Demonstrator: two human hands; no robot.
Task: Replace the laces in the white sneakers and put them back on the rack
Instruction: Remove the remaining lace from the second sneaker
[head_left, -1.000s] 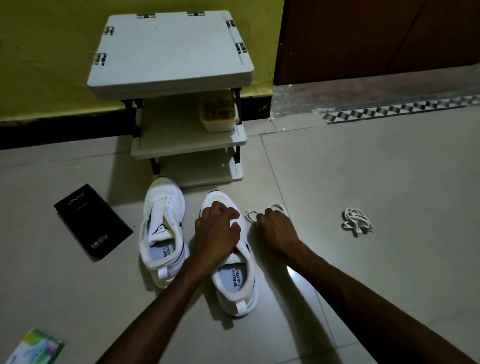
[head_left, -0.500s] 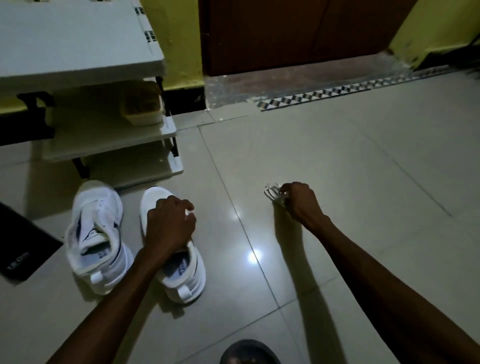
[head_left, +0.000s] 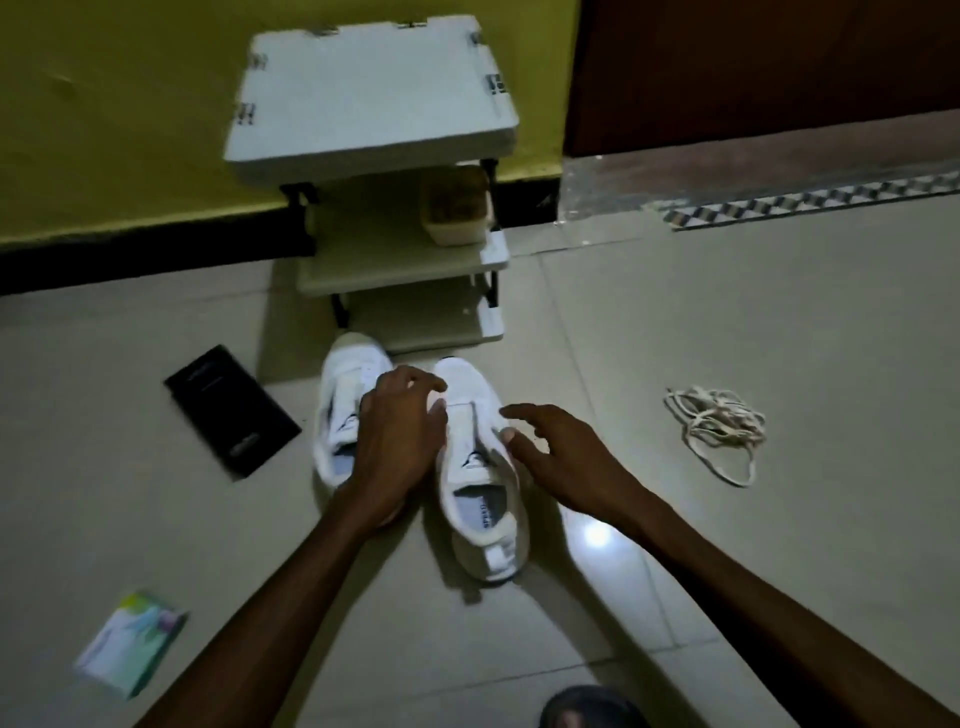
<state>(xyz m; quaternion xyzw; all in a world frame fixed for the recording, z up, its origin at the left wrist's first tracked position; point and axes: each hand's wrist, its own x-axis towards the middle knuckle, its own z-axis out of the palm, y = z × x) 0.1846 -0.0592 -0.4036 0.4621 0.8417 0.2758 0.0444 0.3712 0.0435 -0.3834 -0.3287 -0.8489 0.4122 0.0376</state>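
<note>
Two white sneakers stand side by side on the tiled floor in front of the white three-shelf rack (head_left: 374, 98). The left sneaker (head_left: 340, 415) is partly covered by my left hand (head_left: 400, 441), whose spread fingers hover between the two shoes. The right sneaker (head_left: 480, 488) has no laces in it. My right hand (head_left: 556, 457) is beside it with fingers spread, thumb touching its right side. A loose heap of white laces (head_left: 717, 421) lies on the floor to the right, apart from both hands.
A black phone box (head_left: 231, 410) lies left of the sneakers. A small green-and-white packet (head_left: 130, 654) lies near the bottom left. A beige container (head_left: 457, 208) sits on the rack's middle shelf. A brown door (head_left: 753, 67) stands at the back right.
My right hand carried laces to the right, let them go onto the pile there, and came back to the right sneaker. My left hand lifted off that sneaker and opened.
</note>
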